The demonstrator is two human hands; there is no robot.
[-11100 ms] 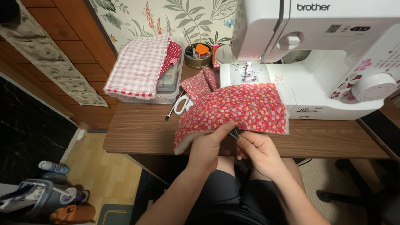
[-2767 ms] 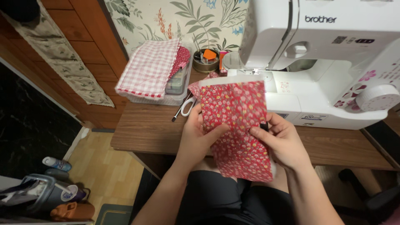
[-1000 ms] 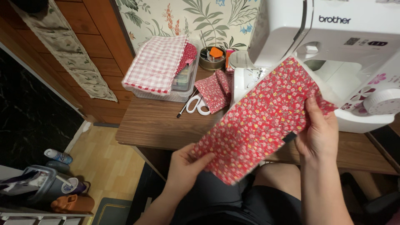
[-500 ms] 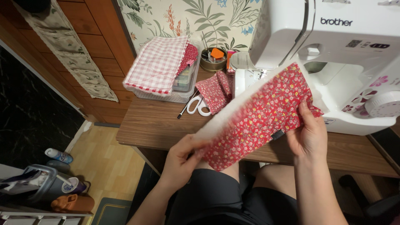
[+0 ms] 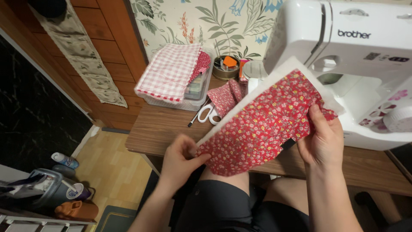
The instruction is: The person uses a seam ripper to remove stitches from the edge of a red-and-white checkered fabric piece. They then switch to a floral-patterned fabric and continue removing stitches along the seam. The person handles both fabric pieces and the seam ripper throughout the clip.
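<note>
A red floral fabric piece (image 5: 262, 122) with a white lining along its upper edge is stretched diagonally in front of me. My left hand (image 5: 178, 161) pinches its lower left corner, just off the near edge of the wooden table (image 5: 167, 129). Its upper right end is gripped by my right hand (image 5: 324, 139), thumb on top, beside a small black tab (image 5: 288, 144) on the fabric's lower edge. The white sewing machine (image 5: 365, 56) stands directly behind the fabric.
White-handled scissors (image 5: 207, 114) and a smaller red floral scrap (image 5: 226, 95) lie on the table. A clear box (image 5: 189, 92) holds red checked cloth (image 5: 169, 71). A round tin (image 5: 226, 68) stands near the wallpapered wall. Bottles and a bag (image 5: 47, 189) sit on the floor at the left.
The fabric has tilted flatter toward me, showing more red face and less white lining. Both hands kept their grip; earlier the piece was turned from upright to diagonal.
</note>
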